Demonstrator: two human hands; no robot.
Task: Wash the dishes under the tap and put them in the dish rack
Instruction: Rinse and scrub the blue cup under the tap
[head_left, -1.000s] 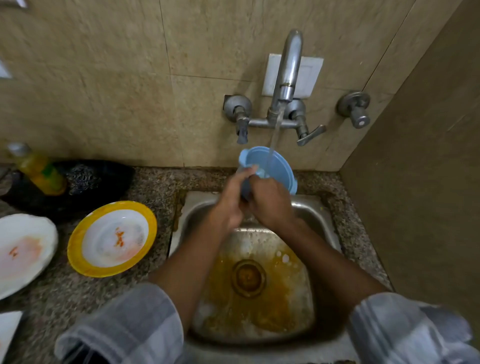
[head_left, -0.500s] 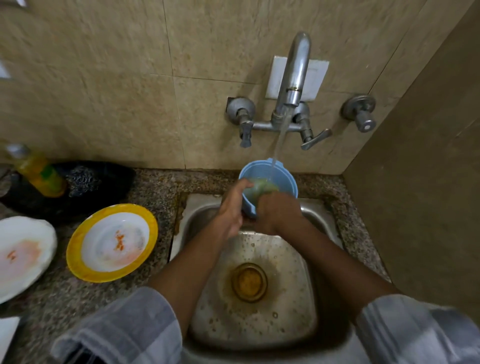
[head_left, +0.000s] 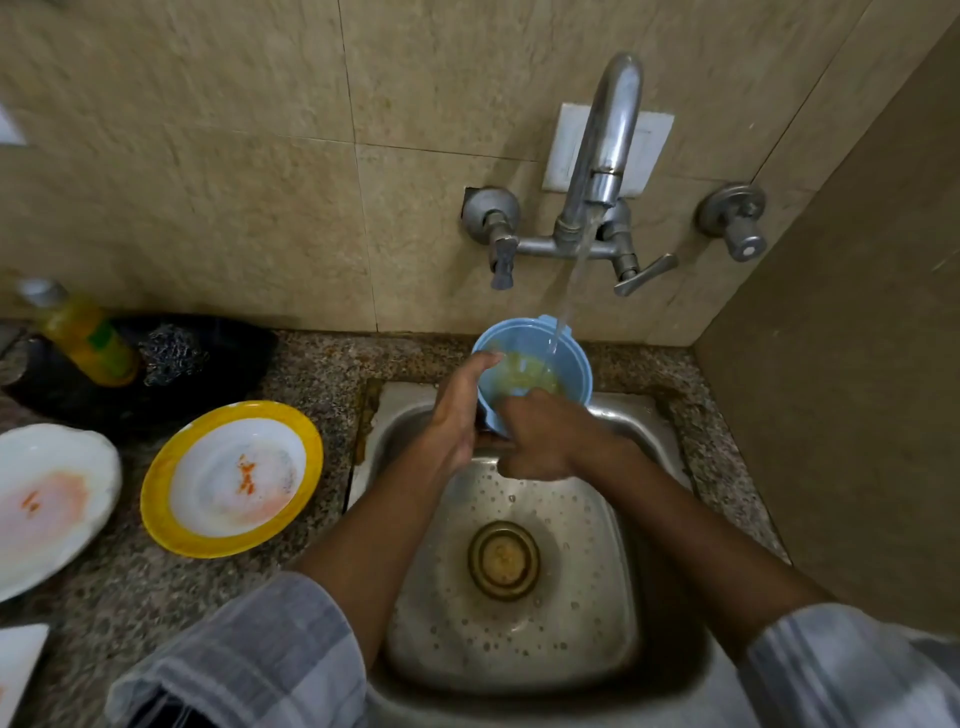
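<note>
No brand or writing could be read anywhere; the green label on the yellow bottle (head_left: 85, 332) at the far left of the desk (head_left: 322, 374) was too blurred to make out. That bottle leaned against a dark bag or cloth (head_left: 208, 358) with a wire scrubber (head_left: 174, 353) lying on it. Nearer on the desk sat a yellow-rimmed plate (head_left: 232, 478) with orange food stains, and to its left a white plate (head_left: 49, 501) smeared orange; a corner of something white (head_left: 18, 660) showed at the near left edge. The steel sink (head_left: 514, 613) lay in front of me, its floor beaded with droplets and its drain (head_left: 503, 560) ringed with brown. On the tiled wall beyond, the tap (head_left: 605, 150) ran, its stream falling into the blue cup (head_left: 530, 364) that I held over the far end of the sink, tilted with its mouth towards me. My left hand (head_left: 457, 415) gripped the cup from its left side, thumb lying along the rim, fingers wrapped behind where I could not see them. My right hand (head_left: 540, 434) was curled at the near lip of the cup, its fingertips reaching inside on something pale yellow-green (head_left: 524, 376); whether that was a sponge or suds I could not tell. A separate valve (head_left: 735, 221) stuck out of the wall to the right of the tap, beside the brown side wall (head_left: 852, 364). My grey checked sleeves (head_left: 249, 654) were pushed up at both elbows.
</note>
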